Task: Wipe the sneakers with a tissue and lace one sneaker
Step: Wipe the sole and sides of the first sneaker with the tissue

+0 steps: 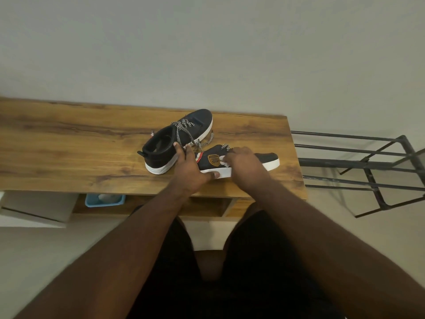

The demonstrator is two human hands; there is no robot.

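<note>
While the near sneaker, dark knit with a white rubber sole and gold badge, is tipped on its side by the bench's front right edge, its heel is gripped by the left hand, thumb on the sole. A crumpled white tissue is pressed to it under the right hand's curled fingers. The far sneaker stands upright just behind, its chevron laces loose on grained wood. A plain wall rises behind.

Two sneakers on my table — near sneaker front right, far sneaker behind it; rack stands right.
</note>
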